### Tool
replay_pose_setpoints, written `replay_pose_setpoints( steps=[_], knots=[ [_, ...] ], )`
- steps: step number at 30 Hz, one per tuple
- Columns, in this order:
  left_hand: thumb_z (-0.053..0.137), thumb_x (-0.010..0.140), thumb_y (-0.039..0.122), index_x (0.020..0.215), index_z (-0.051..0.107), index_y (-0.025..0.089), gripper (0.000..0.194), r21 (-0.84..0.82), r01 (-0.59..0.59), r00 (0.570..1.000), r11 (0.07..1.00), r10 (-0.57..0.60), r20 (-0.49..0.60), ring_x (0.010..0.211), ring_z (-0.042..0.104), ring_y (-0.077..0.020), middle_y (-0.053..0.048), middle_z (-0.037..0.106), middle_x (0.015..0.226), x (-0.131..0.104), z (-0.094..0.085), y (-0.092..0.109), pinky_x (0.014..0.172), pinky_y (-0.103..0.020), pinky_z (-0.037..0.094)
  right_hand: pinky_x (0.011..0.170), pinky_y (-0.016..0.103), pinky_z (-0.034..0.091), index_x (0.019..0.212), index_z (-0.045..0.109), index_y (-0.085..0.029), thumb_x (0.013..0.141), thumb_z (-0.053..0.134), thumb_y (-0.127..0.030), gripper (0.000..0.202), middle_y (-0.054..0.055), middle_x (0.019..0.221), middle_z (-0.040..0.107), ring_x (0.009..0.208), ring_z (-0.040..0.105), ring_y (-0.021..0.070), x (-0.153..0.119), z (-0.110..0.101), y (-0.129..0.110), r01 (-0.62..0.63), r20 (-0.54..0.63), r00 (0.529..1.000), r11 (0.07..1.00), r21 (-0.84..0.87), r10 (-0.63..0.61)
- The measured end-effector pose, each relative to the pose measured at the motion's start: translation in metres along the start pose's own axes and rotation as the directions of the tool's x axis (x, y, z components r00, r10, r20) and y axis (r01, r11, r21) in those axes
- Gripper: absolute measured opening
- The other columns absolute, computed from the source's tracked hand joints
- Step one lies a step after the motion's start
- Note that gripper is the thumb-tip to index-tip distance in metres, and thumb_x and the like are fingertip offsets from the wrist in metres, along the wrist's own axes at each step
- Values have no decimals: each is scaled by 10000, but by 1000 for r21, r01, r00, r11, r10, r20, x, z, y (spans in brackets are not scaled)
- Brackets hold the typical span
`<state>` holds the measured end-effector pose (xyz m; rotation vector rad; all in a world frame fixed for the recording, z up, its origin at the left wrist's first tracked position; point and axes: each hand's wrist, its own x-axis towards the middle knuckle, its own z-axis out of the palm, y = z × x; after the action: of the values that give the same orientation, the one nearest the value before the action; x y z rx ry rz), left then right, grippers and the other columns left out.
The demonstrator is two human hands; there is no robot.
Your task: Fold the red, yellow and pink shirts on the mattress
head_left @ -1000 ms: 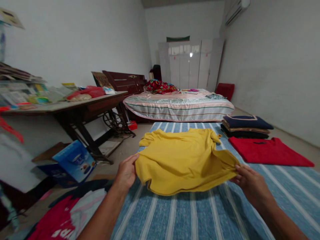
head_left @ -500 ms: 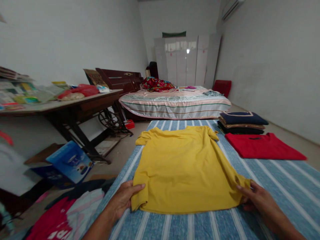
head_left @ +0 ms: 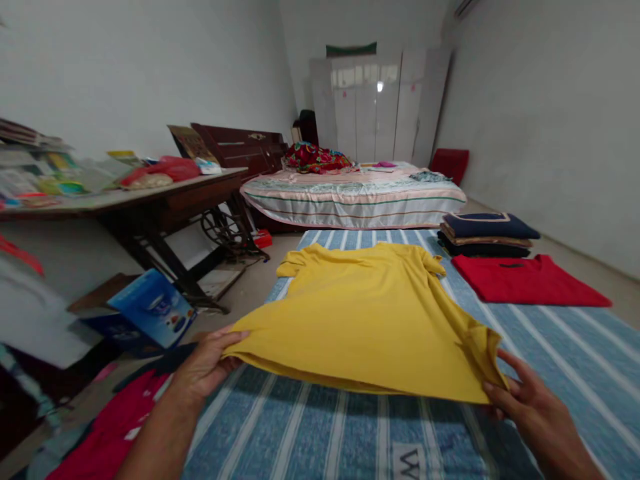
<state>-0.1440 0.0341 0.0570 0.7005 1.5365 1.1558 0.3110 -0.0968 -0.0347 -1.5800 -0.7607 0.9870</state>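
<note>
A yellow T-shirt (head_left: 360,320) is spread on the blue striped bed cover (head_left: 310,427), its collar and sleeves at the far side. My left hand (head_left: 207,363) pinches the near left corner of its hem, thumb on top. At the near right corner, my right hand (head_left: 523,387) grips the hem, where the cloth is bunched. The near edge of the shirt is raised off the cover between my hands, while the sleeve end lies flat.
A folded red garment (head_left: 530,280) lies at the right, with a stack of folded clothes (head_left: 487,230) behind it. Left are a sewing machine table (head_left: 185,193), a blue box (head_left: 155,310) and a red garment (head_left: 110,427). Another bed (head_left: 350,200) stands beyond.
My left hand has moved left and up, drawing out and lifting the shirt's near left corner. My right hand has shifted slightly right, and the near hem has risen off the cover.
</note>
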Motion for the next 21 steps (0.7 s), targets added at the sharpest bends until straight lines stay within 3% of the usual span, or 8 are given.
replay_pose_setpoints(
  steps=[6, 13, 21],
  knots=[
    [735, 493, 135, 809, 618, 116, 337, 158, 76, 997, 985, -78, 12, 463, 571, -112, -18, 659, 635, -2, -18, -43, 340, -152, 369, 465, 279, 449, 1384, 321, -144, 592, 709, -487, 946, -61, 519, 587, 454, 552, 178, -23, 2, 15, -87, 35, 996, 996, -36, 88],
    [741, 448, 370, 737, 596, 125, 406, 415, -11, 999, 910, -9, 46, 309, 334, -35, 52, 523, 444, -7, -22, -51, 302, -148, 205, 480, 284, 457, 1381, 343, -179, 623, 676, -479, 881, -53, 555, 614, 492, 594, 195, -21, -6, 19, -99, 5, 995, 989, -106, 100],
    [647, 465, 510, 681, 553, 160, 422, 603, -79, 997, 794, 73, 34, 308, 323, -63, 77, 427, 353, -18, -23, -54, 334, -177, 200, 446, 282, 449, 1367, 353, -133, 601, 632, -447, 874, -33, 549, 613, 480, 595, 201, -22, -7, 10, -105, 25, 994, 983, -149, 110]
  ],
)
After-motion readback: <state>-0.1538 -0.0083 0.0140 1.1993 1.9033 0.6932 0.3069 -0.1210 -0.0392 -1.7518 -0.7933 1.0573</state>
